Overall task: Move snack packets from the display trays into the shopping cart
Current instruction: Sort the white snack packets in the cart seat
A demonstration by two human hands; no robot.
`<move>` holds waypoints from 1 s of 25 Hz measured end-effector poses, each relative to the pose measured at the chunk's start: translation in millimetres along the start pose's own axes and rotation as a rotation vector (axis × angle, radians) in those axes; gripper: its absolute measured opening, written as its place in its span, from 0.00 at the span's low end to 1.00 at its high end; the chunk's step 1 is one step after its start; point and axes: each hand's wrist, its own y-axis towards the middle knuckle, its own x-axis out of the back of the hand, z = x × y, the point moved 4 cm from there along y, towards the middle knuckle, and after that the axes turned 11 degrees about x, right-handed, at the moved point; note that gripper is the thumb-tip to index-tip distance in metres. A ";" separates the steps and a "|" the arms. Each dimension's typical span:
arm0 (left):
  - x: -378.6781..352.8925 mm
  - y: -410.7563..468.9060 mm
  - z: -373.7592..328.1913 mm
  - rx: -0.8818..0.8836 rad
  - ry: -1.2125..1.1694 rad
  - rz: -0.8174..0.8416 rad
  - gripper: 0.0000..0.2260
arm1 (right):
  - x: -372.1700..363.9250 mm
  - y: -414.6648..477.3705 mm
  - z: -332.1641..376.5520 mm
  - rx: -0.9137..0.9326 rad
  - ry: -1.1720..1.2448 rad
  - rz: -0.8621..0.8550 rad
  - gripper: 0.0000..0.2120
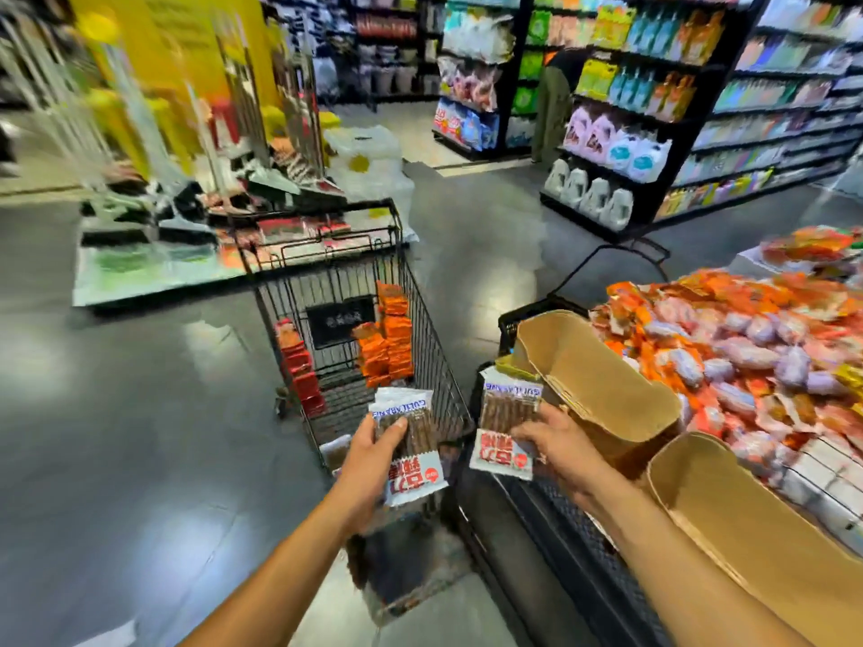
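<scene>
My left hand (369, 464) grips a small stack of white snack packets (411, 441) with brown sticks inside, held over the near end of the black wire shopping cart (401, 254). To its right, my right hand (560, 450) holds a second bunch of the same packets (506, 422) just outside the cart's right rim, above the edge of the display. Stacks of orange packets (390, 343) and red packets (299, 371) stand inside the cart. The display tray heap (747, 347) of orange and pink snack packets lies at the right.
Two open brown cardboard boxes (588, 371) (756, 525) sit at the display's near edge. A low stand of goods (187, 226) is beyond the cart on the left. Dark shelving (654, 133) lines the far right, with a person (555, 105) standing by it. Grey floor (116, 436) stretches left.
</scene>
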 end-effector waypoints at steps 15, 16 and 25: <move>122.7 158.4 -17.5 0.144 -0.058 -0.369 0.14 | -153.8 286.3 -154.0 -0.206 -0.414 0.307 0.15; 125.2 169.7 -15.2 0.161 -0.063 -0.386 0.13 | -157.3 300.6 -174.6 -0.229 -0.453 0.322 0.16; 140.0 257.0 10.4 0.294 -0.095 -0.470 0.11 | -201.8 341.6 -308.2 -0.346 -0.794 0.596 0.20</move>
